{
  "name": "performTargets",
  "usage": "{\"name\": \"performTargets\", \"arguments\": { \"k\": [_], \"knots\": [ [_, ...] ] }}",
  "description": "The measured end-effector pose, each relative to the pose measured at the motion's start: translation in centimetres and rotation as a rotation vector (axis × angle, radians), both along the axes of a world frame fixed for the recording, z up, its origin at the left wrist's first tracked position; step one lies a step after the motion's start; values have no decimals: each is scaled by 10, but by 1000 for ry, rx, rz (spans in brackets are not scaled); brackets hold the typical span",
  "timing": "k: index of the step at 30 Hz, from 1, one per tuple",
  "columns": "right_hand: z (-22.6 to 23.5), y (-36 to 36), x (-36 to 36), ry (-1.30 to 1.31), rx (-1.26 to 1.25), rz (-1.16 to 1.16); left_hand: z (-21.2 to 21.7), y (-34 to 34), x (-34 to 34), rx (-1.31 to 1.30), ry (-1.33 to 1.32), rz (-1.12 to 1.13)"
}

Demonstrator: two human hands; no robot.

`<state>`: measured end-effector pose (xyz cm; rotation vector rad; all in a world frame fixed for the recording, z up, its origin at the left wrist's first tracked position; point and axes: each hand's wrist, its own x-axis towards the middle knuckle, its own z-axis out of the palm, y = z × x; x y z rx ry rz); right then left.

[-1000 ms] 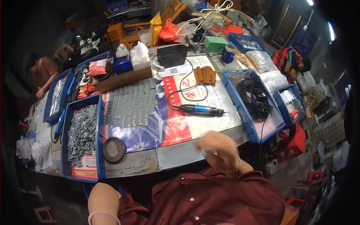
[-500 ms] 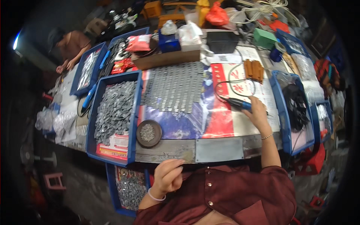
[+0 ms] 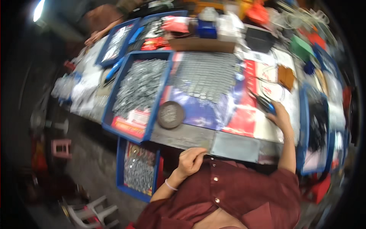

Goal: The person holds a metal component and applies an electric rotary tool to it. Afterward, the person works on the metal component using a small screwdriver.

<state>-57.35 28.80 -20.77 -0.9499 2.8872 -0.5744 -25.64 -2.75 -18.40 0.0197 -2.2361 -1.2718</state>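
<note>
Red printed sheets (image 3: 244,118) under the work — red packets (image 3: 173,24) at table's back.

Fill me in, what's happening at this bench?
A person in a dark red shirt sits at a cluttered workbench. The right hand is on a blue power tool lying on the bench. The left hand is curled near the chest, below the bench edge. A blue tray of small grey parts sits left, a round dish beside it.
</note>
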Motion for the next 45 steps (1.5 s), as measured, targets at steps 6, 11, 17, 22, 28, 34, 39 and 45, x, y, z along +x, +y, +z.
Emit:
{"name": "performTargets", "arguments": {
  "k": [6, 11, 17, 22, 28, 34, 39, 45],
  "knots": [
    [4, -3, 5, 13, -178, 46, -25, 36, 11, 69, -75, -42],
    [66, -2, 51, -382, -442, -44, -40, 59, 15, 127, -158, -70],
    [64, -4, 93, -675, -1056, 3, -37, 79, -2, 6, -102, -275],
    [70, -4, 114, -1136, -1491, 87, -16, 80, 0, 25, -155, -310],
    [72, -7, 129, -1049, -1619, 123, 84, 82, -27, 128, -45, -433],
    [66, -12, 147, -1049, -1559, 142, 205, 116, -56, 433, 535, -899],
    [69, -13, 154, -1040, -1571, 127, 239, 150, -70, 674, 849, -1143],
    [75, -24, 152, -1073, -1469, 130, 251, 143, -68, 672, 874, -1311]
  ]
}}
